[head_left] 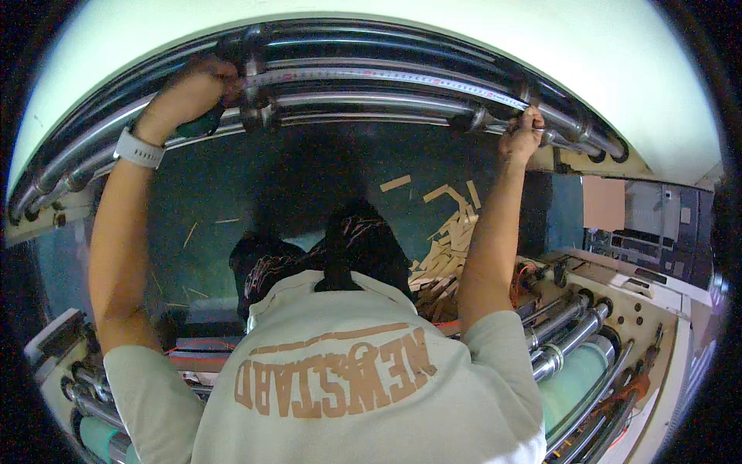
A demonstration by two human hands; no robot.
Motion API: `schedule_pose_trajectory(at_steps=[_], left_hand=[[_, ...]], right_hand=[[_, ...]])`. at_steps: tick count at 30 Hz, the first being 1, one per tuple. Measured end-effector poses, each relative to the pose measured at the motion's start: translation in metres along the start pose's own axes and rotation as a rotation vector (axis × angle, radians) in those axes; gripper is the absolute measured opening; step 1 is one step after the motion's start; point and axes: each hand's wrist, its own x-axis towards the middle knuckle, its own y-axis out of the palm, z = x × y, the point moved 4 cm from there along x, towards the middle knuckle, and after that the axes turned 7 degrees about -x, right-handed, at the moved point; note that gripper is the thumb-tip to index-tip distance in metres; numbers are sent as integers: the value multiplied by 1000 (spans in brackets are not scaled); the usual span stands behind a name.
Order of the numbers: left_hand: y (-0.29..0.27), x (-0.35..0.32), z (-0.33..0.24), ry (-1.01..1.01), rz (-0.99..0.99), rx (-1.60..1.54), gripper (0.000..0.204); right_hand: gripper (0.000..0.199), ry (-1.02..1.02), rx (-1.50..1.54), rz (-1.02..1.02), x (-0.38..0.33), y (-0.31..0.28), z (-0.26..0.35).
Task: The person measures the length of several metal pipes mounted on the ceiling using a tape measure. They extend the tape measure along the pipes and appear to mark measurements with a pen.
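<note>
A pale tape measure blade [386, 75] is stretched along the dark metal rollers [363, 100] in front of me, from a ring-shaped collar [251, 73] on the left to another collar [533, 91] on the right. My right hand [524, 135] is closed, its fingers pinching at the right end of the blade. At the blade's left end, my left hand [202, 91] curls beside the collar. Under its palm shows a dark green rounded object [202, 124], apparently the tape's case. Shadow partly hides the left fingers.
Pale machine panels [433, 19] border the rollers on the far side. Wood-coloured strips [448, 240] lie heaped on the dark green floor to the right. More rollers [572, 332] and a light green cylinder [580, 379] stand at the lower right, with orange cables around them.
</note>
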Motion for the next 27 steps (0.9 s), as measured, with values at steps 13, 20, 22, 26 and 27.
schedule_pose_trajectory(at_steps=[13, 20, 22, 26, 27], left_hand=[[-5, -4, -3, -109, 90, -10, 31], [-10, -10, -6, -59, 80, -22, 28], [-10, -13, -1, -82, 144, -38, 27], [-4, -9, 3, 234, -50, 63, 23], [-12, -15, -7, 358, -5, 150, 23]], right_hand=[[10, 25, 23, -52, -8, 4, 6], [10, 30, 23, -24, -8, 9, 2], [12, 67, -69, -70, -5, 10, 2], [12, -3, -189, -12, 6, -25, -4], [11, 78, -187, -75, -5, -9, 0]])
